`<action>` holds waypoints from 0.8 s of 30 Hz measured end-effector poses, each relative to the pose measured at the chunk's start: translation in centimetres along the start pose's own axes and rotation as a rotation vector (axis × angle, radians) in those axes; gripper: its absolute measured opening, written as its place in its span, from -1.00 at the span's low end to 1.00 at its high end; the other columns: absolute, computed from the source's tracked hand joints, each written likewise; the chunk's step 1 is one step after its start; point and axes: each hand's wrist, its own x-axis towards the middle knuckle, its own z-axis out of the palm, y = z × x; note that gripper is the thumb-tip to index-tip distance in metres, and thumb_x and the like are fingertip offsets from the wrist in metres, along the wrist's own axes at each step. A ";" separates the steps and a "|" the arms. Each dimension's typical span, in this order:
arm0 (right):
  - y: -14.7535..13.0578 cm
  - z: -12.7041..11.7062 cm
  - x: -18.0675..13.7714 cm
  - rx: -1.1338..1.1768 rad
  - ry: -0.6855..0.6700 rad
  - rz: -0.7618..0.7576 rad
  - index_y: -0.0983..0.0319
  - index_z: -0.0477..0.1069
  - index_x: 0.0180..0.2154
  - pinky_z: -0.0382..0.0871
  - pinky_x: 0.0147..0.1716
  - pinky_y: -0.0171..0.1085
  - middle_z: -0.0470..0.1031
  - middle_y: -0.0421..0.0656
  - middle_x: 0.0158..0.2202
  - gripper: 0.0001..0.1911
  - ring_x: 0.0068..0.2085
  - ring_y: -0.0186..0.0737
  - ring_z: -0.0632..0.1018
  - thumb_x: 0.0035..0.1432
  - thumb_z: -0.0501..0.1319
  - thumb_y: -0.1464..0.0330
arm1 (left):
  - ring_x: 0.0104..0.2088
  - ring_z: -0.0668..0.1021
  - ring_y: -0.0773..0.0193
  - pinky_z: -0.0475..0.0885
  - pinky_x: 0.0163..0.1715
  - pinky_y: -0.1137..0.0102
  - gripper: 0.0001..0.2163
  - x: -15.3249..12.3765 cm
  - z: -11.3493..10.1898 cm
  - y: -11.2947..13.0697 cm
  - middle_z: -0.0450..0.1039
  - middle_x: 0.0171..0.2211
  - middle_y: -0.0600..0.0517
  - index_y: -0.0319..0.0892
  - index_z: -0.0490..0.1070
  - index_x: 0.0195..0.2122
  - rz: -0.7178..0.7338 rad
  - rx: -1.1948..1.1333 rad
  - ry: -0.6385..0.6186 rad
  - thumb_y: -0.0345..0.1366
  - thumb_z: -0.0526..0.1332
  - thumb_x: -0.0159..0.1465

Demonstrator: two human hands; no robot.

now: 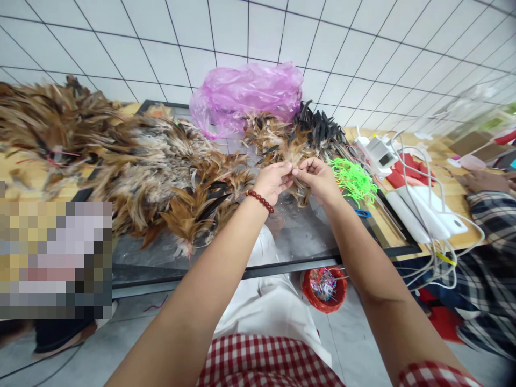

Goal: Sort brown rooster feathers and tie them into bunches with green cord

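My left hand (275, 181), with a dark red bead bracelet (260, 201) at its wrist, meets my right hand (321, 181) fingertip to fingertip over the dark table. Both are closed in a pinch; what lies between the fingers is too small to make out. Brown feathers (301, 196) show just beneath and behind the fingertips. To the left of my left hand spreads a large pile of brown and grey feathers (153, 161), with a loose tied-looking bunch (187, 215) at its front. Bright green strings (355, 180) lie in a tangle beside my right hand.
A pink plastic bag (250, 94) and black feathers (320, 126) sit at the back by the tiled wall. White cables (437, 199) and a power strip (427, 215) crowd the right. Below stands a red basket (324, 301) of scraps. People sit on both sides.
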 end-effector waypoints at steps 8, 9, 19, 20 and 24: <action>-0.7 -1.4 0.1 0.147 -0.262 0.308 0.22 0.38 -0.50 0.28 -0.53 -0.36 0.32 -0.31 -0.62 -0.52 -0.57 -0.43 0.30 -0.28 0.47 0.02 | -0.51 0.52 0.39 0.43 -0.31 0.41 -0.89 -0.5 0.2 0.2 0.48 -0.55 0.00 -0.25 0.45 -0.49 -0.186 0.118 -0.159 -0.43 0.28 0.18; -0.8 -1.5 0.1 0.157 -0.254 0.309 0.22 0.38 -0.52 0.29 -0.53 -0.36 0.33 -0.31 -0.62 -0.52 -0.57 -0.44 0.31 -0.30 0.48 0.02 | -0.51 0.52 0.39 0.44 -0.32 0.41 -0.89 -0.5 0.1 0.2 0.49 -0.55 -0.01 -0.25 0.45 -0.49 -0.205 0.134 -0.187 -0.42 0.29 0.17; 0.3 -1.3 0.4 0.083 -0.039 0.164 0.23 0.35 -0.62 0.27 -0.57 -0.37 0.38 -0.26 -0.62 -0.55 -0.57 -0.40 0.36 -0.33 0.52 0.11 | -0.42 0.58 0.30 0.46 -0.17 0.29 -0.85 -0.5 0.0 -0.5 0.58 -0.44 -0.09 -0.23 0.48 -0.47 -0.134 0.271 -0.233 -0.29 0.41 0.06; 0.4 -1.4 0.4 0.067 -0.053 0.154 0.22 0.36 -0.60 0.29 -0.55 -0.35 0.38 -0.25 -0.60 -0.56 -0.56 -0.39 0.37 -0.28 0.50 0.09 | -0.42 0.57 0.31 0.45 -0.17 0.30 -0.87 -0.5 0.1 -0.5 0.57 -0.45 -0.08 -0.23 0.47 -0.48 -0.119 0.272 -0.210 -0.32 0.40 0.08; 0.4 -1.5 0.4 -0.148 -0.089 -0.054 0.18 0.49 -0.27 0.34 -0.43 -0.29 0.40 -0.23 -0.40 -0.52 -0.44 -0.35 0.39 -0.21 0.46 0.06 | -0.44 0.55 0.37 0.43 -0.17 0.33 -0.94 -0.3 0.2 -0.1 0.56 -0.42 -0.06 -0.24 0.47 -0.46 -0.090 0.155 -0.097 -0.42 0.29 0.16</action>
